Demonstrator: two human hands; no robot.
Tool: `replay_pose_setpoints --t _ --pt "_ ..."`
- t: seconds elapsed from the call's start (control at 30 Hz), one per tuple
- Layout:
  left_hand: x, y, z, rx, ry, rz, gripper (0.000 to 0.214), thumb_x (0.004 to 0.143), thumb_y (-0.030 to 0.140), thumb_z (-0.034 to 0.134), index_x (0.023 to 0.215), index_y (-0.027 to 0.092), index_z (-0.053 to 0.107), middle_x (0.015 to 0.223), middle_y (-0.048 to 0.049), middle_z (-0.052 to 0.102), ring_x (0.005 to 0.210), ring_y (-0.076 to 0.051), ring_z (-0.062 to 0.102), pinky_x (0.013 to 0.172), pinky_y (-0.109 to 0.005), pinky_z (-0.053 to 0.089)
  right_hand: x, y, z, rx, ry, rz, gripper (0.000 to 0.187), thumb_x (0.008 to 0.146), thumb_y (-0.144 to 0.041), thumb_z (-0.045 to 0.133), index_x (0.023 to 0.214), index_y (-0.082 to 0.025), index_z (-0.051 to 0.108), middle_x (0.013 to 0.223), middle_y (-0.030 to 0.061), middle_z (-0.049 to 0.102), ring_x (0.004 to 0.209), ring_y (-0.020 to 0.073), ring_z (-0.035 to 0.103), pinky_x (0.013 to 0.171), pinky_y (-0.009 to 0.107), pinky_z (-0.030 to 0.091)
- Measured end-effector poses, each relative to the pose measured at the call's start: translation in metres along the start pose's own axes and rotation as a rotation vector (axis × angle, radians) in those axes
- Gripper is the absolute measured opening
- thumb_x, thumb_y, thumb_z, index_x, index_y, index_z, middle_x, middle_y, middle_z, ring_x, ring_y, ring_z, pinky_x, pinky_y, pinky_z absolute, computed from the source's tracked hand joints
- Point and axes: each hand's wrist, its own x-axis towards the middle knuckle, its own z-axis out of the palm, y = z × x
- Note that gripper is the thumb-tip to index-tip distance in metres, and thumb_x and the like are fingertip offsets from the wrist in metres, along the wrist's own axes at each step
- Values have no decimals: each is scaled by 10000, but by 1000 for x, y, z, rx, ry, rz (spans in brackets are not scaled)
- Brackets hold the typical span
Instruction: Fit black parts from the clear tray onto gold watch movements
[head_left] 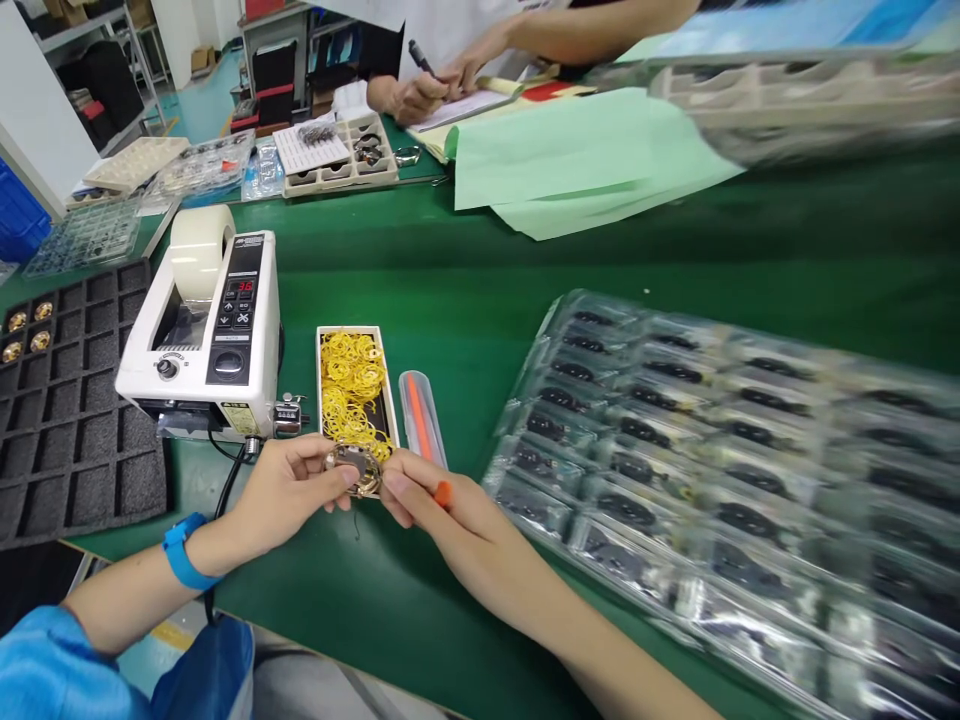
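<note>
My left hand [281, 492], with a blue band on its wrist, pinches a round gold-rimmed watch case [361, 468] at its left edge. My right hand [450, 505] is closed on a slim tool with an orange end [443, 495]; its working tip is hidden by my fingers. The right fingertips meet the case's right edge. Just beyond both hands lies a white box [319, 385] full of tangled yellow rings [351, 375]. To its right is a clear plastic sleeve [422, 415] with an orange strip inside.
A white tape dispenser [255, 300] stands left of the box. Further left lies a black foam tray [90, 440] holding several gold parts. On the right is a large clear tray [600, 480] of dark parts. Across the green table [480, 280] a person writes beside green sheets [585, 150].
</note>
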Motion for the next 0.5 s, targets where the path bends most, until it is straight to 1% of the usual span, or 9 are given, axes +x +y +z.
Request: replay_pose_setpoints --t 0.07,0.1,0.2,0.27,0.3,0.37,0.4,0.43,0.5 --pt "0 -2 -1 88 38 53 311 783 422 668 662 158 557 545 35 483 496 -92 465 501 -230 374 1 2 1 33 40 41 614 846 -766 360 575 -217 395 561 -34 374 528 121 356 504 260 325" --pt "-1 -4 -1 172 81 114 267 810 368 638 661 161 559 560 34 470 510 -97 467 504 -231 374 1 2 2 60 61 67 625 824 -780 389 560 -214 401 540 -40 358 515 115 336 491 255 305" --pt "-2 -12 -2 534 195 426 171 864 219 532 763 154 653 651 -5 504 604 -128 501 556 -249 411 2 4 5 239 57 193 609 774 -778 489 592 -197 491 489 -72 291 466 89 239 447 236 227" --pt "-3 -17 -3 766 178 607 238 887 174 471 920 144 705 716 -51 565 657 -158 539 591 -273 453 1 5 6 411 10 283 566 754 -738 568 632 -188 517 507 -81 282 457 70 172 425 224 185" --pt "-3 -20 -2 852 150 652 280 897 167 446 988 140 710 745 -76 594 675 -174 562 601 -286 476 1 5 6 483 -5 315 541 747 -707 608 639 -184 517 532 -78 295 463 62 150 419 218 177" --pt "-5 -22 -1 963 97 666 326 908 161 420 1051 149 714 807 -117 637 731 -202 609 635 -308 518 -1 6 4 560 3 339 490 743 -635 670 642 -177 527 576 -66 322 475 54 140 409 209 193" --pt "-7 -22 0 974 85 658 331 909 162 422 1063 163 715 844 -129 653 772 -214 629 662 -317 536 -2 8 3 559 18 334 463 743 -608 687 654 -175 552 584 -60 332 474 55 157 405 207 219" --pt "-10 -22 0 952 83 649 322 904 171 440 1078 177 712 901 -139 666 830 -226 644 707 -329 551 -3 11 1 530 33 320 437 744 -590 695 668 -176 582 581 -53 347 468 60 198 402 207 261" --pt "-18 -21 -2 813 137 614 278 874 224 535 1094 186 700 1015 -148 670 918 -239 649 788 -350 560 -5 21 -4 395 84 243 406 733 -578 706 672 -183 634 572 -19 430 477 92 355 422 223 376"
